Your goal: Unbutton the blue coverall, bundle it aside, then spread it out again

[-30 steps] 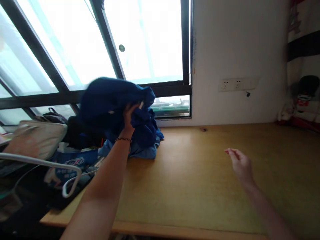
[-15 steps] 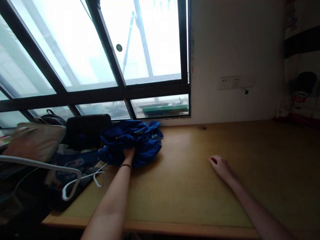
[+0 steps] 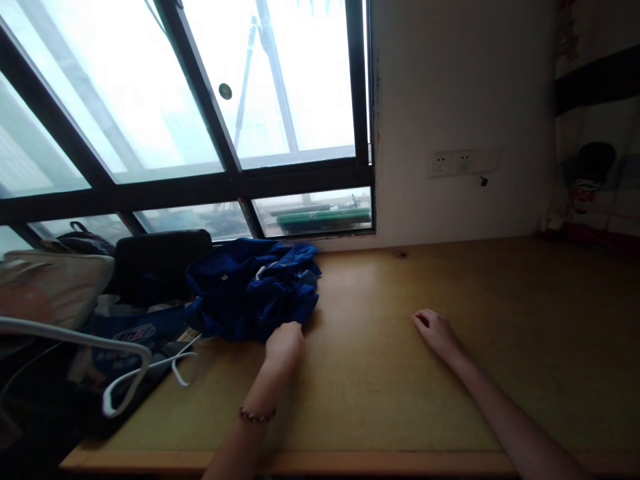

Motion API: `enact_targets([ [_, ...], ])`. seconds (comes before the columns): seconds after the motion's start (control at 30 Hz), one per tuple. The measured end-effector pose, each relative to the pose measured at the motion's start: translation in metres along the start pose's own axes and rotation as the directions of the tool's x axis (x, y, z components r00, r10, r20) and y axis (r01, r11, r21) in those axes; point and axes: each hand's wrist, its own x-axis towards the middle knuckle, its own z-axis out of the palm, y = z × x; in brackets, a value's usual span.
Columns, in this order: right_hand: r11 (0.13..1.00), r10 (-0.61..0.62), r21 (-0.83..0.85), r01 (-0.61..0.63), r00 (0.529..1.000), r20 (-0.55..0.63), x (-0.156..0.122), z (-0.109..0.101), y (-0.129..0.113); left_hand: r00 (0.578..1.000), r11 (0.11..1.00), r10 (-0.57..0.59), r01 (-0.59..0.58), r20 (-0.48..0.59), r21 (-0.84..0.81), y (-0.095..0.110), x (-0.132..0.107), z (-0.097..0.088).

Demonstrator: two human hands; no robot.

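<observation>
A crumpled blue cloth (image 3: 240, 293), perhaps a garment, lies heaped at the left of the wooden table, with a small white tag and a whitish edge showing. My left hand (image 3: 285, 347) is at the heap's front right edge, back upward and fingers curled under. What it holds, if anything, is hidden. A beaded bracelet (image 3: 257, 415) circles that wrist. Well to the right, my right hand (image 3: 435, 330) rests on the tabletop (image 3: 360, 373), its fingers loosely curled toward the thumb around a hollow with nothing visible in it.
Left of the cloth stand a black case (image 3: 163, 263), a light-coloured bag (image 3: 60, 287) and a dark blue bag (image 3: 125, 340). A bent white rod (image 3: 125, 350) juts over the table's left edge. Behind are a window (image 3: 295, 80) and a wall socket (image 3: 463, 162).
My left hand has come out of the blue cloth's folds, moving toward me and right to its front edge. The cloth looks flatter there. My right hand stays put; the view shifts slightly.
</observation>
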Motion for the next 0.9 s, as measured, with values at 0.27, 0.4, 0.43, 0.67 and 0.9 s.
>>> enact_targets([
  [0.27, 0.998, 0.007, 0.056, -0.005, 0.999, -0.035, 0.000, -0.003, 0.000, 0.717, 0.518, 0.666, -0.644, -0.208, -0.563, 0.106, -0.020, 0.014],
  [0.4, 0.997, 0.034, 0.075, -0.027, 0.994, -0.099, 0.000, -0.007, -0.002, 0.769, 0.547, 0.573, -0.617, -0.283, -0.566, 0.114, -0.017, 0.052],
  [0.43, 0.998, 0.034, 0.058, -0.027, 0.993, -0.116, -0.001, -0.009, -0.003, 0.781, 0.579, 0.550, -0.612, -0.296, -0.539, 0.111, -0.017, 0.058],
  [0.67, 0.994, -0.054, -0.099, 0.044, 0.993, -0.107, -0.009, -0.013, -0.015, 0.757, 0.674, 0.546, -0.652, -0.360, -0.349, 0.091, -0.016, 0.056],
  [0.9, 0.989, -0.077, -0.129, 0.066, 0.994, -0.082, -0.009, -0.012, -0.013, 0.697, 0.634, 0.641, -0.716, -0.321, -0.290, 0.095, -0.018, 0.061],
])
